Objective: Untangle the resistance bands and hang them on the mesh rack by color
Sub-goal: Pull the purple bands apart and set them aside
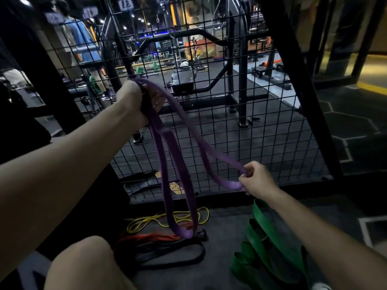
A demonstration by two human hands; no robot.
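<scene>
My left hand (134, 99): raised against the mesh rack (209, 114), fingers curled round the gathered top of the purple resistance bands (167, 143).
My right hand (256, 178): lower and to the right, just in front of the rack's bottom edge; thumb and fingers (248, 170) pinch the far end of one purple loop.
Purple bands: one loop runs slack from my left hand down to my right; the other loops hang straight from my left hand, their lowest bend touching the pile on the floor (226, 227).
Mesh rack: black wire grid between two slanted black posts, its bottom bar resting on the floor just beyond the pile.
Floor pile: yellow band (150, 221) nearest the rack, orange band (155, 237) under the purple bend, black band (167, 256) closest to my knee (83, 266).
Green bands (266, 248): lie folded under my right forearm, apart from the pile.
Open room: bare dark floor between the pile and the green bands, and between my two arms up to the rack.
Beyond the mesh: gym machines and a person in a blue shirt (83, 38), far left.
</scene>
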